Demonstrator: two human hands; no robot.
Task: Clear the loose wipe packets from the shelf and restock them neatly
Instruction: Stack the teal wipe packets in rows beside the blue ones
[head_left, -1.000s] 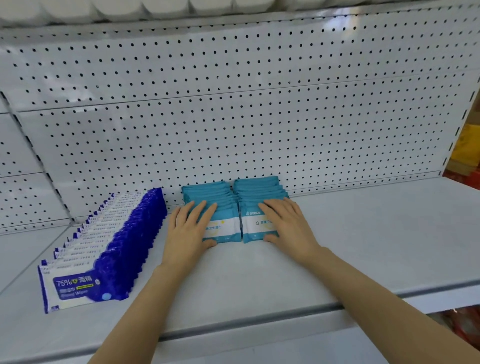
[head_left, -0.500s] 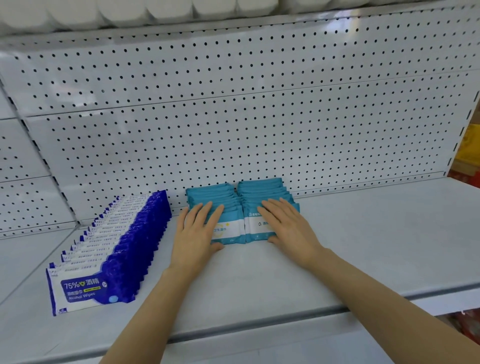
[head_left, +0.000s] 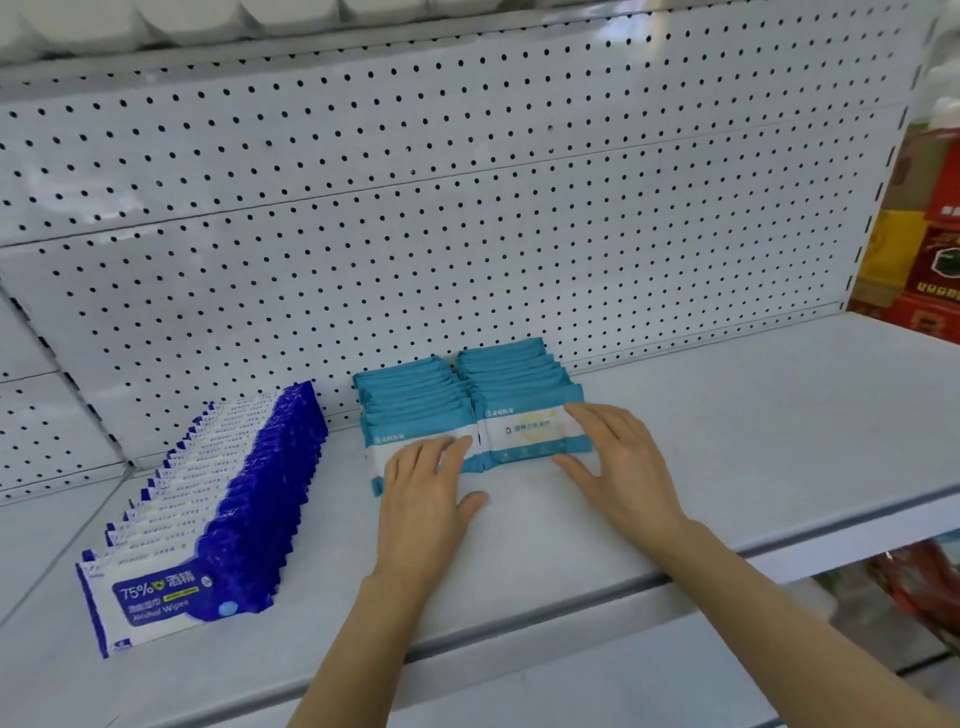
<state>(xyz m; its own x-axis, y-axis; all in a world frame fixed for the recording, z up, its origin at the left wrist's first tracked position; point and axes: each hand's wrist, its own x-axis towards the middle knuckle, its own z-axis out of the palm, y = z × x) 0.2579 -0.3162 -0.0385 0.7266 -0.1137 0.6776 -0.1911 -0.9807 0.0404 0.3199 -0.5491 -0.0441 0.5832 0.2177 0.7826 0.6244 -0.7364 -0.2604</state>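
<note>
My left hand is lying flat, fingers straight and together, fingertips resting on the front packet of the left teal row, thumb out on the shelf. My right hand is sitting at the right front corner of the right teal row, fingers straight and slightly spread over the packet's right edge, thumb reaching under its lower edge; looks like touching rather than gripping, hard to tell from this angle. Both teal rows are standing side by side, touching, running back to the pegboard. A blue row of alcohol wipes is leaning in a long line to the left, apart from the teal ones. Red and yellow boxes are showing past the shelf's right end.
</note>
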